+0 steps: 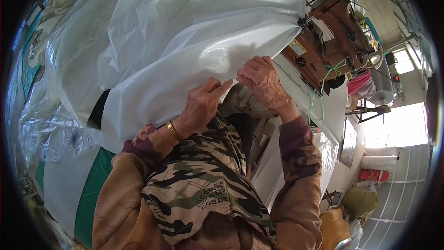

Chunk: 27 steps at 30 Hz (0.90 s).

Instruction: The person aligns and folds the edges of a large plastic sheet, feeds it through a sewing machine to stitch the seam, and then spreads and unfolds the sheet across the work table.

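A big sheet of white woven plastic fabric (194, 32) fills the upper middle of the view and bunches toward a brown industrial sewing machine (330, 28) at the upper right. My left hand (201, 104) pinches the near edge of the fabric. My right hand (262, 81) grips the same edge just to the right, its fingers curled over the fold. The two hands almost touch. A gold bangle sits on my left wrist.
Clear crinkled plastic film (51, 134) lies at the left over a green and white surface (90, 194). Green thread (323, 83) hangs off the machine. Sacks, rolls and a window lie at the far right.
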### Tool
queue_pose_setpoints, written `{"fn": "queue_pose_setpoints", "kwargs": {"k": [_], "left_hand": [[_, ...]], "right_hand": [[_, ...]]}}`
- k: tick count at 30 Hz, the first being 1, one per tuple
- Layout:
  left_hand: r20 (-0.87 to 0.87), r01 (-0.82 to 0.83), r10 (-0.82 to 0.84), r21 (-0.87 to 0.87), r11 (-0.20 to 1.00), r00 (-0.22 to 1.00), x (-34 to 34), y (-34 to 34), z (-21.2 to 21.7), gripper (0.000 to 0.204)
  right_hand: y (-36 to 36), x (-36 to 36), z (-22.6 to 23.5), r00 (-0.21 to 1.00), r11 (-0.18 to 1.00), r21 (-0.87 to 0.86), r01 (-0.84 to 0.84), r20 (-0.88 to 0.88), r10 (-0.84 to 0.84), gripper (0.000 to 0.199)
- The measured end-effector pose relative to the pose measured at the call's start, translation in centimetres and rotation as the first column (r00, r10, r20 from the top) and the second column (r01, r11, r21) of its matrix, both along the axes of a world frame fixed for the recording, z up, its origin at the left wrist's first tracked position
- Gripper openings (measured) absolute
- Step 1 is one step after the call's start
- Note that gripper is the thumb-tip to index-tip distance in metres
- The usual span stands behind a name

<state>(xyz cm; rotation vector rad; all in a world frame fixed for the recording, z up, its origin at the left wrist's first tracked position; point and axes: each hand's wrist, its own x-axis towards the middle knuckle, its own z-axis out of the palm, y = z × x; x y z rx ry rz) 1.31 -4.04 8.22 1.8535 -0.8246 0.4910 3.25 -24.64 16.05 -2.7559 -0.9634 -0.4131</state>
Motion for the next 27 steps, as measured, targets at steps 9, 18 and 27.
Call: {"fn": "queue_pose_setpoints", "kwargs": {"k": [9,18,27], "left_hand": [[0.013,0.037,-0.039,0.082,0.996,0.999,0.5,-0.5,1.8,0.026],[-0.380,0.236,-0.284,-0.169,0.957,0.880,1.7,0.3,3.5,0.021],[-0.324,0.227,-0.254,-0.117,0.967,0.911,2.2,0.4,2.0,0.025]], "right_hand": [[-0.4,0.4,1.8,0.997,0.998,0.014,-0.056,-0.050,0.056,0.018],[-3.2,2.5,3.3,0.996,0.999,0.008,0.038,-0.075,-0.038,0.034],[-7.0,5.2,3.0,0.993,0.987,-0.113,0.113,0.041,-0.109,0.038]]}}
